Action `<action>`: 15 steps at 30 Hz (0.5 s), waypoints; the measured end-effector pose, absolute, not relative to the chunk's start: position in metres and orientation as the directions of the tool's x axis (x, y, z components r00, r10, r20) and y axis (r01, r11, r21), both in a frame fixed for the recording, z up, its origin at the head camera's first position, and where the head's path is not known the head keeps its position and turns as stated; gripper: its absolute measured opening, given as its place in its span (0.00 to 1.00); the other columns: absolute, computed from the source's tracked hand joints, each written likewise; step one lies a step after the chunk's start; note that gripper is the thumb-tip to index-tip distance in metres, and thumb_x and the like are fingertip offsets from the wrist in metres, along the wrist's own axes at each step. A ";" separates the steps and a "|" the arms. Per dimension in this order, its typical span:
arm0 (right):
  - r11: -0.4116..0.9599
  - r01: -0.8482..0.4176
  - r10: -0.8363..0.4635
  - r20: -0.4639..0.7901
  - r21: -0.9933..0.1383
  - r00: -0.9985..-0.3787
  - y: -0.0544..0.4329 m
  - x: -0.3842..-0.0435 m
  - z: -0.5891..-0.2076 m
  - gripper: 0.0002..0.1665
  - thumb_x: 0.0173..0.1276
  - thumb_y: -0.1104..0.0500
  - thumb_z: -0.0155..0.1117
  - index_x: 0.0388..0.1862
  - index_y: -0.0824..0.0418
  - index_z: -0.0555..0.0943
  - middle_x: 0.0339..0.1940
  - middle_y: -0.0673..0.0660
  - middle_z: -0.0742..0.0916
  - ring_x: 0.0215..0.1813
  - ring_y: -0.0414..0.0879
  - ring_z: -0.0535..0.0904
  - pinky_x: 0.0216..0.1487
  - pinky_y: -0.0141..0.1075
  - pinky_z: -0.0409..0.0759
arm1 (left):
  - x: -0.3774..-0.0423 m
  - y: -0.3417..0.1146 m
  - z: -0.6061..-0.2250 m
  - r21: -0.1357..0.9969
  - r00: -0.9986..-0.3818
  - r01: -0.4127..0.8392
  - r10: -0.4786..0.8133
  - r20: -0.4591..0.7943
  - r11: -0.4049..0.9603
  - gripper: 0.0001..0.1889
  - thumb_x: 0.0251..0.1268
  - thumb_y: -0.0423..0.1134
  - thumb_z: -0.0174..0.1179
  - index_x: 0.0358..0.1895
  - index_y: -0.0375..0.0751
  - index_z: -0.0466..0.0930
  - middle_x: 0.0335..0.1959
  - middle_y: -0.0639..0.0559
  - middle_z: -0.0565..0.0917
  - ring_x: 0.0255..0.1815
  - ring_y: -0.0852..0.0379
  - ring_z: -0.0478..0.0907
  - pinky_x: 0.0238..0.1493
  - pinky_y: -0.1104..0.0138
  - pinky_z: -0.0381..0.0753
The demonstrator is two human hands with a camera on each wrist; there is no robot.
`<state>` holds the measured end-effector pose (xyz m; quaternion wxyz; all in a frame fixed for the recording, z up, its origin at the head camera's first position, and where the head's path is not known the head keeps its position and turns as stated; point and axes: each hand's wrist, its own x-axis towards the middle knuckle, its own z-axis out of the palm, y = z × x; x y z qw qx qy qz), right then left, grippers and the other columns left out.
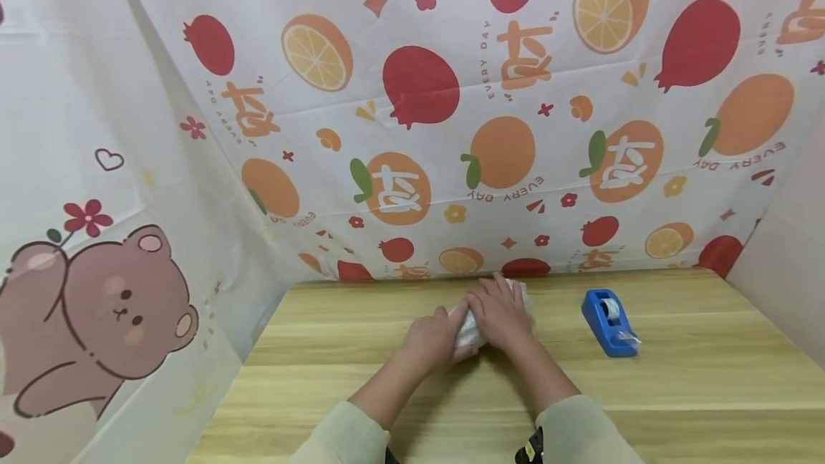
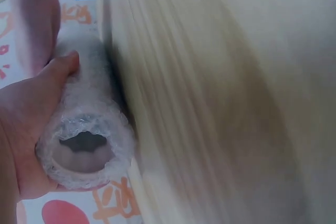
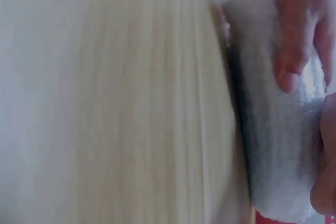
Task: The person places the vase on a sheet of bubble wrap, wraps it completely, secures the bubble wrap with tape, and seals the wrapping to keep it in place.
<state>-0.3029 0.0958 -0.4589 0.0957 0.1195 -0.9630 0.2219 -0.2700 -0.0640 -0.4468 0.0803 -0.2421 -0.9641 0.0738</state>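
Note:
A hollow cylinder in bubble wrap [image 1: 470, 334] lies slanted on the wooden table, under both hands. My left hand [image 1: 430, 339] grips its near end, the thumb along the top. In the left wrist view the round open end of the bubble-wrapped cylinder [image 2: 121, 129] faces the camera, with the left hand [image 2: 31, 119] around its side. Farther along, my right hand [image 1: 500, 313] holds the far part, its fingers bent over the top. Only a piece of the right hand [image 3: 324, 166] shows at the edge of the right wrist view.
A blue tape dispenser [image 1: 609, 328] with a roll of clear tape stands on the wooden table [image 1: 696, 378], right of the hands. A fruit-printed cloth [image 1: 554, 206] hangs behind the table's back edge, and a bear-printed cloth [image 1: 122, 299] hangs at the left.

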 end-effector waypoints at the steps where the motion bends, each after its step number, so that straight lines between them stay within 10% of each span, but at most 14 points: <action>1: 0.859 -0.281 -0.190 0.242 -0.429 -0.951 0.097 -0.302 -0.459 0.28 0.81 0.44 0.36 0.65 0.50 0.77 0.75 0.56 0.70 0.81 0.59 0.46 0.76 0.61 0.36 | -0.269 -0.063 -0.446 -0.178 -0.873 0.448 0.472 0.124 0.876 0.45 0.61 0.71 0.55 0.76 0.54 0.53 0.40 0.43 0.79 0.22 0.53 0.75 0.24 0.61 0.77; 15: 0.580 -0.390 -0.221 0.323 -0.715 -0.920 0.124 -0.295 -0.472 0.24 0.79 0.56 0.47 0.71 0.56 0.71 0.78 0.56 0.65 0.82 0.58 0.41 0.76 0.60 0.31 | -0.248 -0.041 -0.451 -0.213 -0.914 0.341 0.376 0.155 0.916 0.43 0.61 0.73 0.52 0.77 0.62 0.54 0.38 0.40 0.80 0.20 0.51 0.77 0.20 0.62 0.76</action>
